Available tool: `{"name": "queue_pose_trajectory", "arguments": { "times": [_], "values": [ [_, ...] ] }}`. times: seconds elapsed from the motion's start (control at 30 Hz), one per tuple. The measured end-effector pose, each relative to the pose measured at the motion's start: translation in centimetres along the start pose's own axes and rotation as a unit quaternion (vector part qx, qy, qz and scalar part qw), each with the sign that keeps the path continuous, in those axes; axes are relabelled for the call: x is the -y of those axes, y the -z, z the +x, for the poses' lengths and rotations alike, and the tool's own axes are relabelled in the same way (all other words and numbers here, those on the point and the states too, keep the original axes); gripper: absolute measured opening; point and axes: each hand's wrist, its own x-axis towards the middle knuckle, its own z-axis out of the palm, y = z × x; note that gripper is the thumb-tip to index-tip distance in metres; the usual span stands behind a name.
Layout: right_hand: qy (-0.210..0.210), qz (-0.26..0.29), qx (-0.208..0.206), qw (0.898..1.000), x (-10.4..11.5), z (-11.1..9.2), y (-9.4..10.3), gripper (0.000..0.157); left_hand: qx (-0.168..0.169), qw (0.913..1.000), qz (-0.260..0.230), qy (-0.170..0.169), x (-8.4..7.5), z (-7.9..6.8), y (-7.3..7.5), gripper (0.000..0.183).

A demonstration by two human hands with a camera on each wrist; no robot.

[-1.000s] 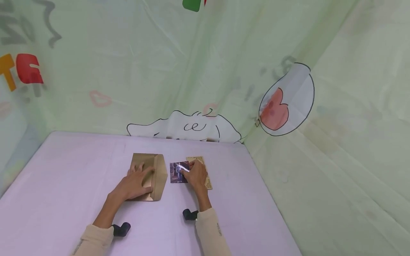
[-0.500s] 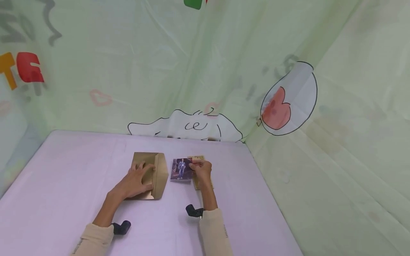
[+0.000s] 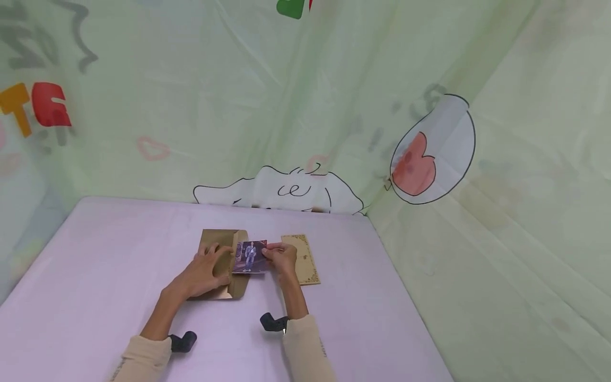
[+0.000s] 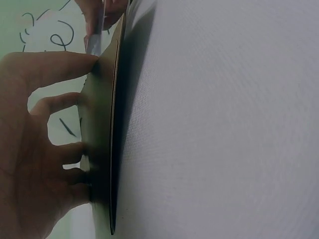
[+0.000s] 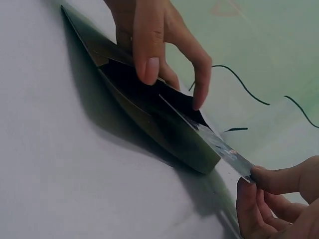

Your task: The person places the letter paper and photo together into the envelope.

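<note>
A gold-brown envelope [image 3: 216,236] lies on the table with its flap folded out to the right. My left hand [image 3: 202,274] rests on it, fingers spread and tips pressing the upper panel near the opening. In the right wrist view the dark mouth of the envelope [image 5: 192,149] gapes wide. My right hand [image 3: 282,259] pinches the right edge of a square photo print [image 3: 250,257] showing a standing figure. The photo overlaps the flap, and its far edge reaches into the mouth in the right wrist view.
A cream card [image 3: 307,268] with an ornate printed border lies to the right of my right hand. The table [image 3: 119,254] has a pale lilac cover. Behind it hangs a pale green printed curtain [image 3: 215,132].
My right hand has lifted the photo off the cream card and carried it left to the envelope's mouth. The cream card now shows more fully. My left hand stays on the envelope.
</note>
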Motion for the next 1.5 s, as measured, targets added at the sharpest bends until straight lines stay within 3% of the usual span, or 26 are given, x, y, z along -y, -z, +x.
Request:
{"name": "queue_pose_trajectory", "arguments": {
  "times": [0.23,0.5,0.9,1.17,1.5],
  "values": [
    [0.060,-0.056,-0.041,0.996,-0.7,-0.5,-2.2,0.020,0.004,1.0000,0.002,0.007,0.1,0.1,-0.2,0.074],
    [0.119,-0.160,-0.064,0.978,-0.6,-1.1,-4.3,0.015,0.004,1.0000,-0.002,0.004,0.2,0.3,-0.3,0.076],
    [0.114,-0.178,-0.062,0.975,-0.7,-1.8,-6.5,0.010,0.005,0.9999,-0.016,0.002,0.3,0.3,-0.6,0.073],
    [0.100,-0.151,-0.050,0.982,-0.4,-2.0,-7.5,0.008,0.004,0.9998,-0.018,0.004,0.3,0.2,-0.2,0.072],
    [0.135,-0.143,-0.014,0.980,-0.5,-2.1,-8.1,0.003,0.002,0.9998,-0.018,0.005,0.5,0.1,0.0,0.070]
  ]
}}
